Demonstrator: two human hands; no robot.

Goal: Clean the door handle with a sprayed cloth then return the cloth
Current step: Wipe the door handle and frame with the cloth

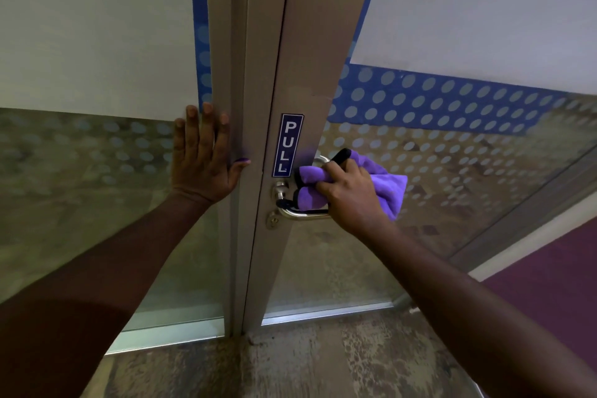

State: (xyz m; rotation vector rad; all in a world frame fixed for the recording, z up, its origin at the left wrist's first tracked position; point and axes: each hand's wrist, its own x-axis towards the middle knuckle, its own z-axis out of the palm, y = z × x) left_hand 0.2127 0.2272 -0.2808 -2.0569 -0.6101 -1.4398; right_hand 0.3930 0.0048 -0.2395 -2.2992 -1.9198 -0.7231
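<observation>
A shiny metal door handle [292, 212] juts from the grey aluminium door stile, below a blue PULL sticker [287, 145]. My right hand [350, 195] grips a bunched purple cloth [387, 186] and holds it wrapped against the handle's grip, hiding most of it. The cloth sticks out to the left and right of my fingers. My left hand [203, 152] lies flat with straight fingers on the fixed frame and glass panel left of the door, holding nothing.
A small keyhole [274, 221] sits under the handle. Glass panels with white frosting, a blue dotted band [436, 100] and grey dots flank the stile. A worn, mottled floor [290, 362] runs below, and a purple wall [549, 284] stands at the right.
</observation>
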